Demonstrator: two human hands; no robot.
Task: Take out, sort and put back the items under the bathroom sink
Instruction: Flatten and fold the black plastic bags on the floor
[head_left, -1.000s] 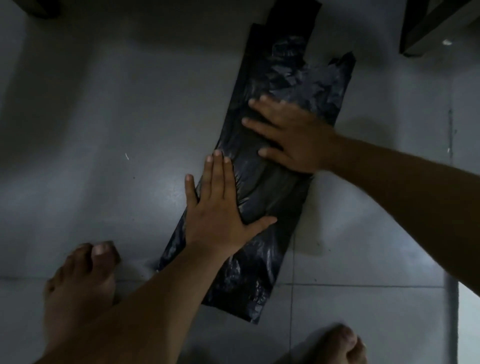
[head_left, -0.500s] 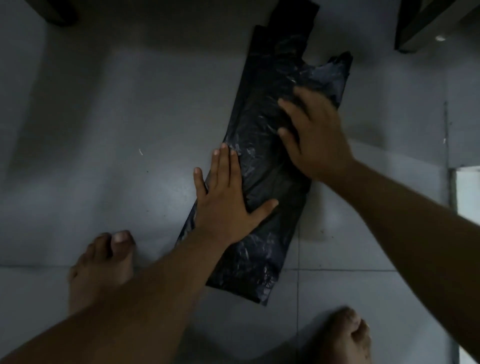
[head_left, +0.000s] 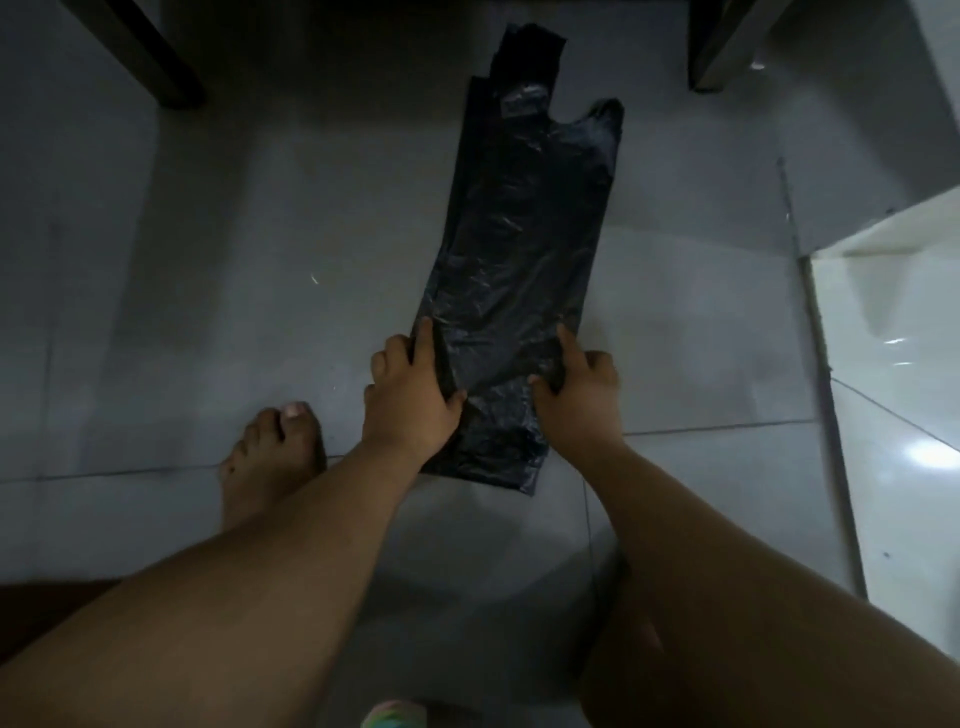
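A black plastic bag (head_left: 514, 249) lies flattened in a long strip on the grey tiled floor, its handles pointing away from me. My left hand (head_left: 413, 395) grips the bag's left edge near the near end, thumb on top and fingers curled under the edge. My right hand (head_left: 579, 387) pinches the right edge at the same height. The bag's near end (head_left: 493, 462) lies flat between my wrists.
My bare left foot (head_left: 270, 457) stands on the floor left of the bag. Dark furniture legs stand at the far left (head_left: 150, 57) and far right (head_left: 722, 47). A white glossy wall or cabinet (head_left: 893, 364) runs along the right side.
Both hands slid back toward me from the bag's middle to its near end. They were pressing flat on the bag; now they grip its two side edges.
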